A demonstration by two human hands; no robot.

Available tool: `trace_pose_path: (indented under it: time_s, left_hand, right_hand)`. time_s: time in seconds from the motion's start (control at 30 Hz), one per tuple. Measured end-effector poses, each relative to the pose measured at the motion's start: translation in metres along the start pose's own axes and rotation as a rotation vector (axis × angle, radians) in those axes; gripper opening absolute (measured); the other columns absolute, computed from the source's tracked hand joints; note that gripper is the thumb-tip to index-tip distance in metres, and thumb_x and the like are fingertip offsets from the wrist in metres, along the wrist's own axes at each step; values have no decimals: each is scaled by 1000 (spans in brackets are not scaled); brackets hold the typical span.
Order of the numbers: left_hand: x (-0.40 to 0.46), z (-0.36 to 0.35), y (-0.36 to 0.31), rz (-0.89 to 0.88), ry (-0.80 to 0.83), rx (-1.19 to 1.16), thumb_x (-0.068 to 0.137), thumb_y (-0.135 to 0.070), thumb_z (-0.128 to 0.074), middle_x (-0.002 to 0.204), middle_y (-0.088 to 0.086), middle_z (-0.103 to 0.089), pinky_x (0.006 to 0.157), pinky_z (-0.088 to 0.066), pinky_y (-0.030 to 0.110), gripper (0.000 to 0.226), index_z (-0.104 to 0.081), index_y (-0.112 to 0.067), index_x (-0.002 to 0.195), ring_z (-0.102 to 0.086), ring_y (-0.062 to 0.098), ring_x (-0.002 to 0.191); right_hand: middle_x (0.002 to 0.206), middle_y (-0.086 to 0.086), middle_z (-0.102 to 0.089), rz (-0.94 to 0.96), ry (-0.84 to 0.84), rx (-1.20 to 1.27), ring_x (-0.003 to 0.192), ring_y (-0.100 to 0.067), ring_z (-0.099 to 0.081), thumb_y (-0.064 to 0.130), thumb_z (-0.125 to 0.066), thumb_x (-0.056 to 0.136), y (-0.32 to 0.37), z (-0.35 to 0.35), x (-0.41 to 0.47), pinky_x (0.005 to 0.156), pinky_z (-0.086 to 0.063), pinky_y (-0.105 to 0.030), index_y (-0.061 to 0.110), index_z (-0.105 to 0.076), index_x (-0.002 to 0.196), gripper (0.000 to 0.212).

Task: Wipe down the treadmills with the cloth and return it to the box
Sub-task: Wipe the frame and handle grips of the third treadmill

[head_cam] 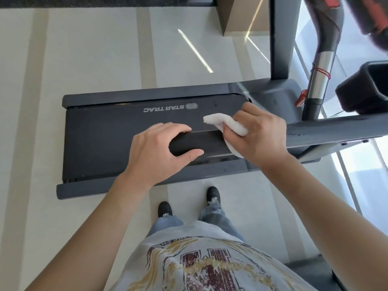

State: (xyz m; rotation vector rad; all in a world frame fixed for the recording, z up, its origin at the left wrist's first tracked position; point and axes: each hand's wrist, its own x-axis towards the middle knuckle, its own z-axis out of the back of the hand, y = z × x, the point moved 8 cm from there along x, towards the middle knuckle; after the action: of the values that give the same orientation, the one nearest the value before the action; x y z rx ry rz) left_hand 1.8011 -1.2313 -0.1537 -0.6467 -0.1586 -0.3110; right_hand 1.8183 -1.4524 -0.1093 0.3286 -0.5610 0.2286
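Note:
I stand beside a dark Star Trac treadmill (100,131), looking down over its black side handrail (197,142). My left hand (159,150) grips the end of that handrail, fingers over the top and thumb below. My right hand (260,135) holds a white cloth (226,127) wrapped around the handrail just to the right of my left hand. One corner of the cloth sticks out toward the treadmill belt. A cardboard box (241,15) stands on the floor at the top of the view.
The treadmill's upright post (280,38) rises at the right, next to a black cup holder (365,89) and a silver and red bar (319,74). Pale striped floor (105,49) spreads left and behind. My shoes stand close to the deck's side rail.

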Motion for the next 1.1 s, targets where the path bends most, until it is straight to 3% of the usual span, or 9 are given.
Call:
trace_pose_path:
  time_s: [0.17,0.27,0.37,0.47,0.63,0.73,0.83,0.93,1.1]
  left_hand:
    - [-2,2,-2,-20,7,7,85,-65,-73,99,-18,-71,71,-49,30,45,-73,-33,116,-64,11,92]
    - [-5,4,-5,-53,24,4,85,-57,-76,88,-20,-60,67,-40,29,40,-70,-29,113,-57,13,85]
    - [-9,4,-2,-76,76,-45,88,-51,-73,104,-13,-70,80,-51,40,43,-69,-26,123,-61,20,95]
    - [-16,3,2,-110,88,-83,92,-46,-71,125,-7,-70,94,-52,48,49,-66,-22,135,-64,24,110]
    - [-21,5,4,-113,55,-85,95,-44,-70,132,-5,-67,102,-50,45,51,-66,-17,138,-62,22,117]
    - [-19,4,4,-106,55,-88,94,-45,-71,130,-6,-68,100,-51,45,50,-66,-17,136,-63,21,115]
    - [-18,5,5,-95,38,-88,92,-48,-73,125,-8,-68,95,-52,44,50,-67,-20,133,-63,19,111]
    - [-16,7,6,-82,17,-115,89,-47,-77,122,-10,-68,94,-53,40,49,-69,-21,130,-63,17,109]
    - [-14,10,14,39,18,-245,85,-40,-79,108,-15,-69,85,-55,39,41,-67,-23,120,-65,15,99]
  right_hand:
    - [65,7,-34,1,71,2,50,-18,-34,37,-72,88,42,-21,9,47,-15,-22,24,-39,61,45]
    - [62,6,-36,-19,155,10,47,-19,-34,32,-69,80,66,-39,14,48,-14,-21,23,-39,59,37]
    - [62,5,-39,-81,173,19,47,-19,-36,33,-68,80,64,-37,11,48,-17,-21,25,-39,60,36]
    - [67,7,-36,-90,97,19,52,-17,-32,32,-73,83,64,-18,-5,47,-16,-21,27,-38,65,39]
    - [72,3,-46,-203,32,-111,53,-18,-38,38,-70,91,14,17,-36,46,-34,-26,14,-58,70,35]
    - [80,7,-45,-376,84,-200,61,-24,-46,50,-59,94,-36,32,-26,59,-33,-30,14,-60,75,40]
    - [83,4,-51,-414,190,-275,68,-29,-53,57,-48,95,-46,20,-8,63,-31,-31,17,-60,74,47]
    - [81,6,-51,-358,257,-252,66,-24,-52,60,-53,97,-10,-2,0,60,-31,-30,22,-55,71,46]
    - [72,11,-36,-163,158,-32,55,-19,-45,36,-74,83,91,-34,2,52,-25,-24,26,-45,64,36]
